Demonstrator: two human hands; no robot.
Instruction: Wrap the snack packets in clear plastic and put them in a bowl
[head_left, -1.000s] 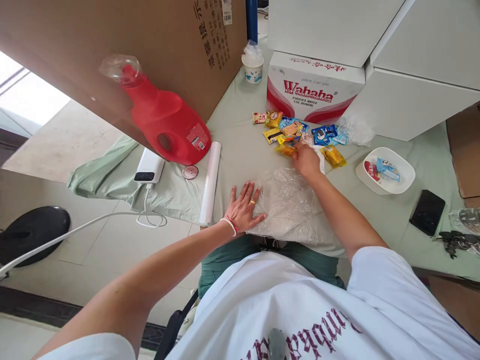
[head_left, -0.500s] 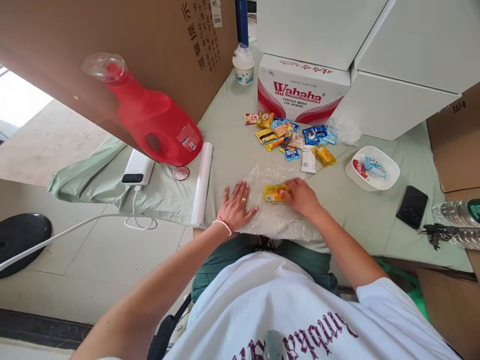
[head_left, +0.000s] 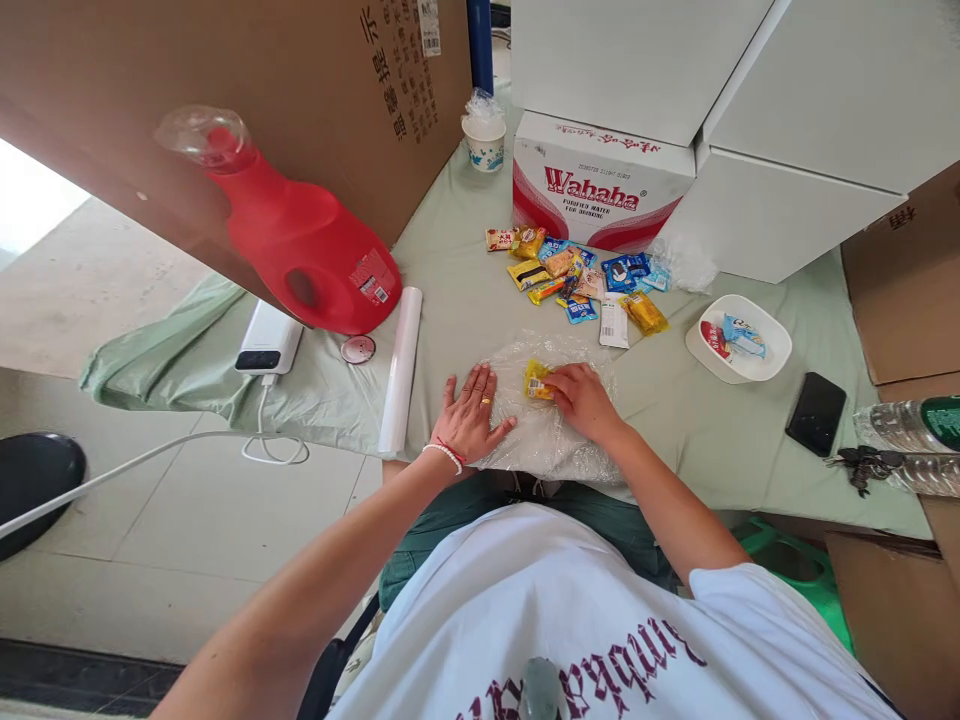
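A thin sheet of clear plastic wrap (head_left: pixel 517 440) lies crinkled on the cloth at the front edge of the table. My left hand (head_left: pixel 469 412) rests flat along its left side, fingers spread. On the wrap is a yellow-wrapped snack (head_left: pixel 536 380); my right hand (head_left: pixel 583 400) has its fingers bent over the right part of it and hides that part. Farther back lies a loose pile of snack packets (head_left: pixel 559 265) in yellow, blue, red and white wrappers. To the right, a white plastic bowl (head_left: pixel 697 352) holds a red packet and a light blue one.
At left stand a roll of film (head_left: pixel 401 370), a red jug (head_left: pixel 322 255), a white power bank (head_left: pixel 270 335) with a cable, and a round pink tin (head_left: pixel 358 349). A Wahaba carton (head_left: pixel 600 190), paper cup (head_left: pixel 484 145), black phone (head_left: pixel 816 412) and plastic bottles (head_left: pixel 900 425) surround the space.
My right hand has moved slightly left and covers more of the yellow-wrapped snack, so less of it shows. My left hand stays flat in the same place.
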